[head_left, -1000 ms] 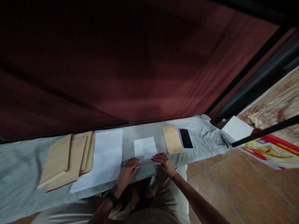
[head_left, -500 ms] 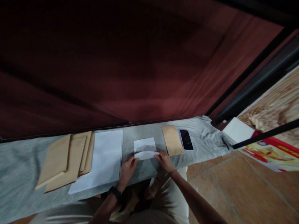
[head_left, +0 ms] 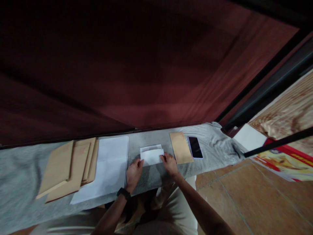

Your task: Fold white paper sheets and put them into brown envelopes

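A white sheet of paper [head_left: 152, 157] lies in front of me, its near part folded up and over so that only a strip of the far part shows behind the flap. My left hand [head_left: 134, 171] pinches the left edge of the flap between thumb and fingers. At the right edge, my right hand [head_left: 169, 163] grips the same paper in a similar pinch. Just right of that hand lies a flat brown envelope [head_left: 181, 147]. To the left of my left hand is a stack of larger white paper [head_left: 111, 166].
Several brown envelopes [head_left: 57, 166] overlap the white stack's left side. A phone [head_left: 195, 147] lies beyond the single envelope. Grey cloth [head_left: 212, 143] covers the narrow surface, with a dark red panel [head_left: 146, 81] behind it. A black bar [head_left: 281, 142] crosses at right, near a colourful printed box [head_left: 288, 161].
Both hands have pushed the paper's near flap farther away from me, so it now covers more of the far part. The envelopes and phone have stayed put.
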The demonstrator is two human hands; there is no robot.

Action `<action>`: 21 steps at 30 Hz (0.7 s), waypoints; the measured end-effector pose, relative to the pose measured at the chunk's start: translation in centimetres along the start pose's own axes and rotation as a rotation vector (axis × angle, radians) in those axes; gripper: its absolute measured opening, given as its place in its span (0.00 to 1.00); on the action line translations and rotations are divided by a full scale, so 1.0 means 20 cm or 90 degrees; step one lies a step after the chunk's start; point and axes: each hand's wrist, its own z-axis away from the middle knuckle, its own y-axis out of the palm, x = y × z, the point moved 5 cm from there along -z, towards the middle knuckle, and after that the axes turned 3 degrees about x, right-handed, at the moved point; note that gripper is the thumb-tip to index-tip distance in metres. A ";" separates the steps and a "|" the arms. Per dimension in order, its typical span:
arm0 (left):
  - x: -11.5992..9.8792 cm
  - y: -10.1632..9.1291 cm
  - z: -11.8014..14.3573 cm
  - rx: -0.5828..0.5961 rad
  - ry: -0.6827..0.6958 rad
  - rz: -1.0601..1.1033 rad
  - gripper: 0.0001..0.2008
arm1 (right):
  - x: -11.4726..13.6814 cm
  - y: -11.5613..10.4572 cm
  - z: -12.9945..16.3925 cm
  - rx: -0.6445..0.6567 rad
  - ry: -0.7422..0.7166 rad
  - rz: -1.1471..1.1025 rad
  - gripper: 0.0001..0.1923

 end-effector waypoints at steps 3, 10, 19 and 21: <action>-0.01 -0.01 -0.03 0.005 -0.012 -0.017 0.14 | 0.00 0.02 -0.03 0.004 0.019 0.010 0.22; -0.02 -0.01 -0.11 0.012 -0.062 -0.067 0.16 | 0.00 0.05 -0.10 -0.008 0.052 0.030 0.29; -0.06 -0.01 -0.15 0.028 -0.119 -0.129 0.20 | 0.02 0.08 -0.13 -0.086 0.004 0.016 0.25; -0.07 -0.02 -0.15 0.029 -0.125 -0.136 0.20 | 0.02 0.09 -0.13 -0.072 0.021 0.025 0.23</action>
